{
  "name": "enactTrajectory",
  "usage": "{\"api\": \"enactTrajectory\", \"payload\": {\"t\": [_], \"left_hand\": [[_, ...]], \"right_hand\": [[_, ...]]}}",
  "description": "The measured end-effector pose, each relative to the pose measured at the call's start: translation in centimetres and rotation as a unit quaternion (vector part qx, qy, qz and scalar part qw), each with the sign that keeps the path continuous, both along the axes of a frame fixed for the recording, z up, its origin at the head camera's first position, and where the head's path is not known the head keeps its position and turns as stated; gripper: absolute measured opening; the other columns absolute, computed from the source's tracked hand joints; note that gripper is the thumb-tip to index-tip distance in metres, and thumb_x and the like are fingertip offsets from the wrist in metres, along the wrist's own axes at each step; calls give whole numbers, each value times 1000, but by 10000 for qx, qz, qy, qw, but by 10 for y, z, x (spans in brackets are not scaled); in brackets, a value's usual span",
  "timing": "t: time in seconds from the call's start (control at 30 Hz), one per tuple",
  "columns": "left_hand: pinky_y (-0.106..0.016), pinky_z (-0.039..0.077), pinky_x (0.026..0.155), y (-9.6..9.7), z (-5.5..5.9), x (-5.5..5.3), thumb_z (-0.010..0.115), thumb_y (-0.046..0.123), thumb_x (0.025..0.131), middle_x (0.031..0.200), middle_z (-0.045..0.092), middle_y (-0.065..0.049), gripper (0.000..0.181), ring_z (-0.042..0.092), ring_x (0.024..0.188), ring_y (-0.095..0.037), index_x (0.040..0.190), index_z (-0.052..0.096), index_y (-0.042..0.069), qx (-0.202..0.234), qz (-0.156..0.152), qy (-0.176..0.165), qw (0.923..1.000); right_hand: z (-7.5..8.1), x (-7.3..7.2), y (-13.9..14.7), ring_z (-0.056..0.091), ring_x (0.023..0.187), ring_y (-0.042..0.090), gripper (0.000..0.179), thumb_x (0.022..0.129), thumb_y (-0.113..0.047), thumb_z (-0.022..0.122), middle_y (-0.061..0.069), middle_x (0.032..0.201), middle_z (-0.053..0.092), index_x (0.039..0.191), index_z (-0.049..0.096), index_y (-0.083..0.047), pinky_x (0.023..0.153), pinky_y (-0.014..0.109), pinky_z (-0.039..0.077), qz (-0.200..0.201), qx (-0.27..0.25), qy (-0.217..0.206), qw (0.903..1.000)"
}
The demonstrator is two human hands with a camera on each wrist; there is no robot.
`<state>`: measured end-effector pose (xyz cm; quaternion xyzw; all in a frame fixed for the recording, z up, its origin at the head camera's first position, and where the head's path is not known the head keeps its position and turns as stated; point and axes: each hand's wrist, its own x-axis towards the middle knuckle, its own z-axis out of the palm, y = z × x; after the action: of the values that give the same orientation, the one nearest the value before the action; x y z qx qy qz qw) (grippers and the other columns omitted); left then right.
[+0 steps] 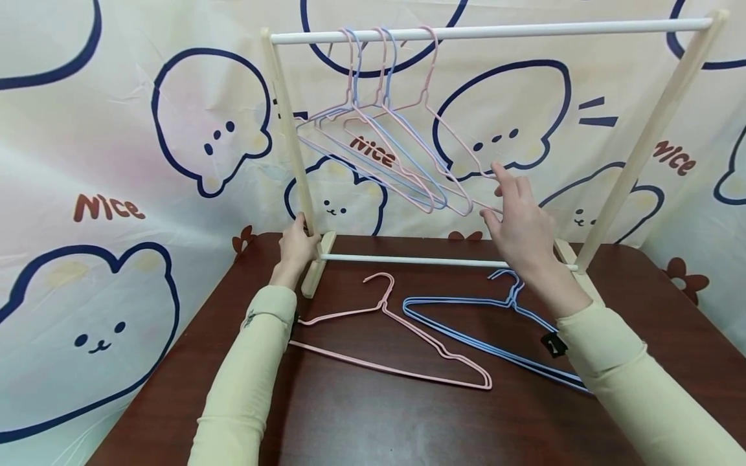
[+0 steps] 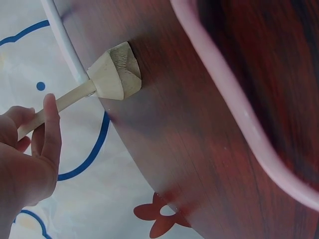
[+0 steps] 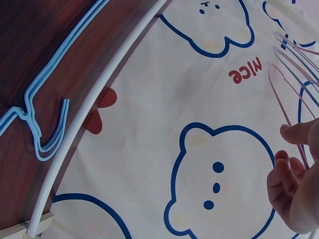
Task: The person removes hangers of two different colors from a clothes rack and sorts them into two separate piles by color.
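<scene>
My left hand (image 1: 298,249) grips the left upright post (image 2: 75,97) of a cream-and-white clothes rack near its foot. My right hand (image 1: 521,217) is at the right end of the nearest pink clothes hanger (image 1: 428,90), its fingers curled about that corner; the wrist view shows the hanger passing between thumb (image 3: 296,134) and fingers. That hanger's hook is over the top rail (image 1: 524,30), to the right of several pink and blue hangers (image 1: 357,77) bunched toward the left. Part of the held corner is hidden behind the hand.
Pink hangers (image 1: 381,367) lie on the dark wooden table (image 1: 373,427) before the rack. Blue hangers (image 1: 466,340) lie stacked to their right, partly under my right forearm. A white lower bar (image 1: 408,260) joins the rack's feet. Behind hangs a bear-print cloth (image 1: 146,213).
</scene>
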<state>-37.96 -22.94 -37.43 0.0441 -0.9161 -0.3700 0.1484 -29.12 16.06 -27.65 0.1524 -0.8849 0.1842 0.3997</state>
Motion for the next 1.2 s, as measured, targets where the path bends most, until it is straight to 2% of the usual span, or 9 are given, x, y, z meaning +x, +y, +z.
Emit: {"api": "enactTrajectory", "payload": {"t": [0.1,0.37,0.67,0.87,1.0,1.1,1.2], "left_hand": [[-46,60,73,0,0,0,57,14,98,116,63,-21,34,68,95,-40,130,46,8,4,23,-16,10000],[-52,55,88,0,1,-1,56,14,97,117,64,-21,36,67,99,-41,131,46,7,-101,37,-8,9999],[-50,57,83,0,0,-2,56,15,97,117,64,-20,35,67,97,-40,130,46,9,-63,31,-11,10000],[-52,54,91,0,1,0,56,14,97,118,64,-22,36,67,99,-41,132,46,8,-95,7,24,10000],[-53,52,93,0,1,-1,56,14,97,118,64,-21,35,67,99,-41,131,46,8,-124,14,9,9999],[-52,53,92,0,1,-1,56,14,97,118,64,-21,35,67,98,-41,131,46,8,-95,26,-23,9999],[-52,54,91,1,1,-2,57,14,97,118,64,-20,36,67,99,-41,131,46,9,-64,56,-51,10000]], "right_hand": [[-1,-1,-1,42,52,23,68,91,-7,68,17,112,58,152,38,-16,44,31,32,-5,11,-26,10000],[-5,-1,0,43,54,23,60,92,-9,68,14,107,59,147,44,-13,45,31,32,104,-117,78,9998],[-3,1,1,60,65,29,59,91,-5,69,14,106,63,145,48,-14,49,30,35,297,-451,245,9982],[-2,4,2,63,68,30,59,91,-6,70,13,106,63,145,48,-16,50,30,35,252,-636,273,9973],[-2,8,4,63,67,29,59,91,-7,70,14,106,63,145,48,-17,56,17,37,264,-916,324,9949],[-1,13,6,57,66,22,59,91,-8,70,14,106,63,145,49,-19,61,6,35,350,-1242,305,9912],[2,20,8,50,66,13,59,91,-9,70,14,106,63,145,49,-21,63,3,36,433,-1498,258,9874]]}}
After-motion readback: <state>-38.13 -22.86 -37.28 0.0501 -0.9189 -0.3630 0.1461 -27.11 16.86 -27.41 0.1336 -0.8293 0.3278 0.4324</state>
